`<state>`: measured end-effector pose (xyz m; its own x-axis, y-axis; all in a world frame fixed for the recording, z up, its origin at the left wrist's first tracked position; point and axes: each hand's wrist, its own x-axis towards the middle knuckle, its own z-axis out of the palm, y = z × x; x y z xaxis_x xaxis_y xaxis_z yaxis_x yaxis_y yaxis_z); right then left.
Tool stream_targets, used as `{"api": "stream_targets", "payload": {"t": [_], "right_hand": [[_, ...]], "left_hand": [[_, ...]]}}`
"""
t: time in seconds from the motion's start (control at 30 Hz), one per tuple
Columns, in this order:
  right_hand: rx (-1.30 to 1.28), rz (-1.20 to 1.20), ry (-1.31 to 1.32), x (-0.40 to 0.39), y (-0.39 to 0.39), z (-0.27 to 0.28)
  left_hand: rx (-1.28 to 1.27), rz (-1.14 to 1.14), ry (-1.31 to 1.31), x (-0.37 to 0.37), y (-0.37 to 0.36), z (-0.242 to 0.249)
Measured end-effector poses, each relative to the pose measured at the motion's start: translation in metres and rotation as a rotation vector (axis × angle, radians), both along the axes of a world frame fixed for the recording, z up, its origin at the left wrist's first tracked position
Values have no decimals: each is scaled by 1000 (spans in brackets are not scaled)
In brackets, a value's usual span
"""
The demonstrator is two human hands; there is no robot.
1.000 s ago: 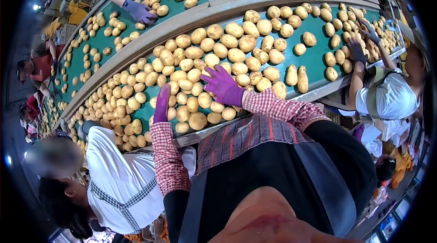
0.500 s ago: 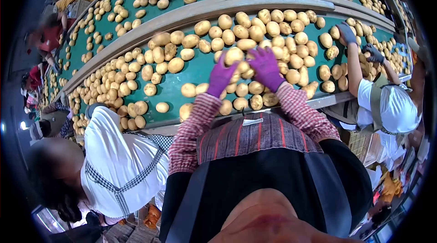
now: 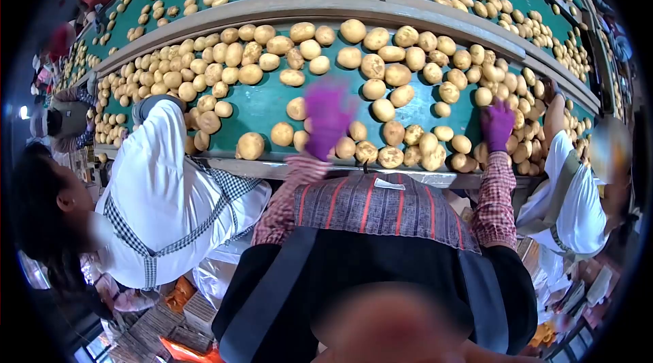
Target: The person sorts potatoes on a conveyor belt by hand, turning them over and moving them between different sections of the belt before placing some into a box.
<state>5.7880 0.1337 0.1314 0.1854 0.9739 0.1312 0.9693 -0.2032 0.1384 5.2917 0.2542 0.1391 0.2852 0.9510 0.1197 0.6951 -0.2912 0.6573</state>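
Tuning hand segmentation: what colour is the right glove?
Purple; the right glove shows best in the head view.

Belt [image 3: 260, 106]: plain green, with a grey-brown rail [image 3: 306, 4] along its far edge. Potatoes [image 3: 250, 146]: pale yellow to tan, some mottled brown. Left hand [image 3: 328, 118] and right hand [image 3: 498, 125]: gloved in purple; sleeves [image 3: 494, 196] red-and-white checked. Apron [image 3: 347, 210] at the near edge: grey, red-striped; label [image 3: 389, 185] white. Co-worker's shirt [image 3: 163, 217]: white, under black-and-white checked straps [image 3: 150, 268].

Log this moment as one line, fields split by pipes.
left hand: purple-gloved, blurred, over near green belt, grip unclear | right hand: purple-gloved, among potatoes, grip unclear | potatoes: loose across near green belt
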Motion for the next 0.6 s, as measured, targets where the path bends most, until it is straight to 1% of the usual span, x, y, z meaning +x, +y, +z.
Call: {"api": "stream_targets", "payload": {"t": [0.03, 0.07, 0.1, 0.13, 0.17, 0.2, 0.23, 0.27, 0.3, 0.33, 0.37, 0.4, 0.43, 0.5, 0.53, 0.57, 0.6], "right_hand": [[-37, -109, -57, -2, -12, 14], [-35, -204, -93, -4, -6, 19], [-76, -378, -101, 6, 5, 1], [152, -228, -37, 4, 16, -13], [372, -74, 30, -11, 25, -21], [104, -151, 323, -47, 43, -1], [394, -23, 575, -98, 55, -1], [342, 103, 661, -142, 66, -6], [292, 271, 693, -184, 79, 9], [269, 362, 700, -221, 86, 20], [290, 536, 748, -241, 95, 31], [177, 634, 708, -252, 103, 25], [137, 653, 630, -259, 108, 9], [125, 655, 443, -250, 112, 1], [92, 608, 481, -240, 109, 4], [109, 506, 489, -230, 103, 8], [110, 475, 493, -213, 100, 4]], "left_hand": [[101, 136, 67, -49, 11, -15], [170, 273, 151, -92, 17, -31], [174, 372, 239, -125, 16, -42], [151, 418, 327, -144, 12, -48], [160, 389, 432, -143, 1, -45], [243, 319, 553, -129, -9, -35], [331, 247, 672, -109, -17, -24], [186, 141, 598, -104, -13, -37], [36, 39, 525, -94, -8, -61], [35, 61, 440, -65, -14, -58], [35, 80, 354, -34, -20, -53], [87, -3, 341, -3, -24, -20], [155, -38, 453, 20, -32, -30], [-83, -21, 456, 53, -40, -5], [-98, -65, 410, 63, -43, -4], [-114, -108, 363, 69, -46, -6], [-19, -191, 187, 81, -47, 4]]}}
